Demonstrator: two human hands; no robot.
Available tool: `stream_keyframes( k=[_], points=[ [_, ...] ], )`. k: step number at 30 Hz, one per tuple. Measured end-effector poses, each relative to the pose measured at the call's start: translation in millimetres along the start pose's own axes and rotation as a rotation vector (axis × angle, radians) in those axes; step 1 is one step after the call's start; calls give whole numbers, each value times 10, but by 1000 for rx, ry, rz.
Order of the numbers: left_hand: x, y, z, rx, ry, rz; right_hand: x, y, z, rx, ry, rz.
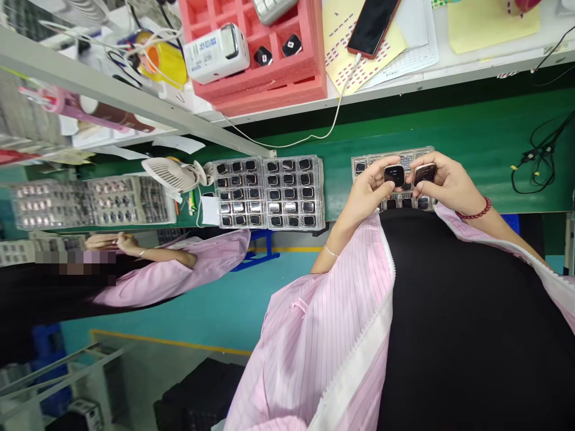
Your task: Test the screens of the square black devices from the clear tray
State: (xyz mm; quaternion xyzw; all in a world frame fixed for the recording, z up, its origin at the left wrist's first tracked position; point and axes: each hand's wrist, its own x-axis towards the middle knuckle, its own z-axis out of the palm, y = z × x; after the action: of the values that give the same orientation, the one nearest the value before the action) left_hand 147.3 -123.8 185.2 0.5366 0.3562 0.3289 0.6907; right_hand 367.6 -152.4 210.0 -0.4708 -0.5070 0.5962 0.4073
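Between the thumb and fingers of my left hand (372,187) is a small square smartwatch body (394,175) with a dark glossy face and no strap. My right hand (442,178) grips a second smartwatch body (424,173), tilted, its screen catching the light. The two watch bodies are held side by side, a small gap apart. Beneath both hands lies a clear plastic tray (359,160) with more watch bodies in its pockets, partly hidden by my hands and wrists.
Left of me stand two clear trays (290,193) full of watch bodies, beside a small white fan (173,173). A shelf above holds a red foam box (260,78) and a phone (374,27) on a white cable. Black cables (539,152) lie right. A co-worker's hand (128,244) is far left.
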Motion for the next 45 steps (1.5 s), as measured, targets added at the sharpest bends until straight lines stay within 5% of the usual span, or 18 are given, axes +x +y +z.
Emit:
stream_keyframes(
  k=[29,45],
  points=[
    [-35,136,64,23,102,-33,-32,-7,11,-12,3,22],
    [-51,59,5,22,44,11,-39,-5,13,-2,12,29]
  ],
)
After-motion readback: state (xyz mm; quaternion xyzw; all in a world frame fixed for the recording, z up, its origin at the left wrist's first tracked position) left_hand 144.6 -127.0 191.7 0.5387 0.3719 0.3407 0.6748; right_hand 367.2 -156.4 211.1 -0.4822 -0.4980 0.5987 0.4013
